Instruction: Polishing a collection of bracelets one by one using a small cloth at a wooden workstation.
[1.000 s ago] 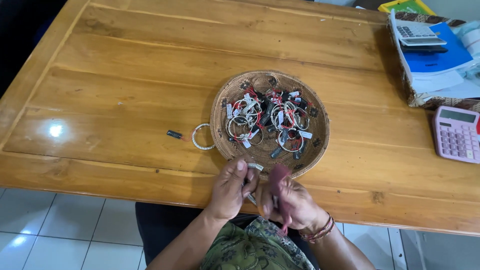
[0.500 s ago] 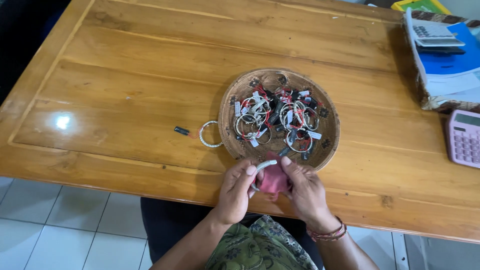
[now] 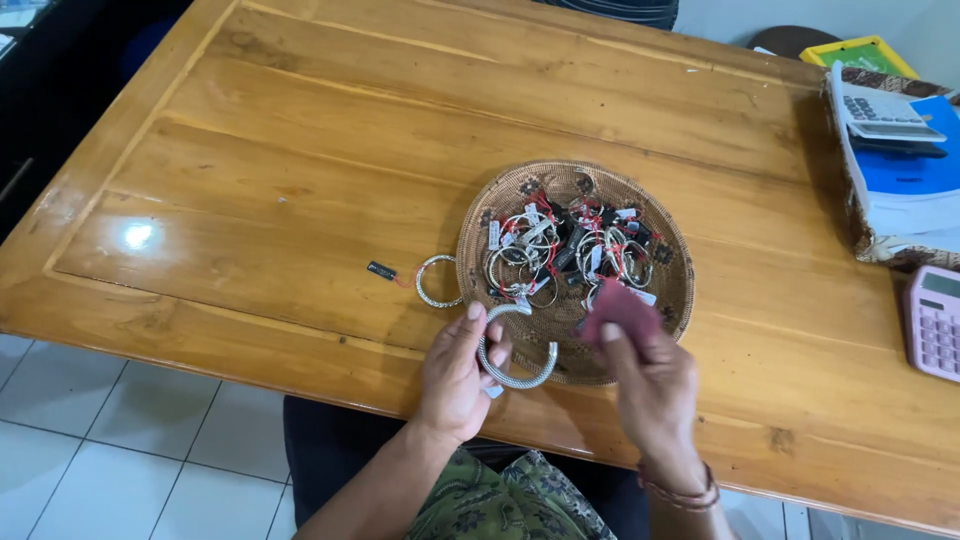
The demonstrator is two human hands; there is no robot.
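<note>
Silver bangle, open-ended, pinched in the left hand over the near table edge, just off the woven tray's rim at 7 o'clock. Dark red cloth gripped between closed fingers of the right hand, at 3 o'clock from the bangle and apart from it. Piled in the tray, more silver bangles with tags; on the wooden table a single bangle touching the tray at 9 o'clock, small black tag beside it; pink calculator far off at 3 o'clock.

Bright even daylight; glare spot on table left; right hand motion-blurred; rest sharp.
</note>
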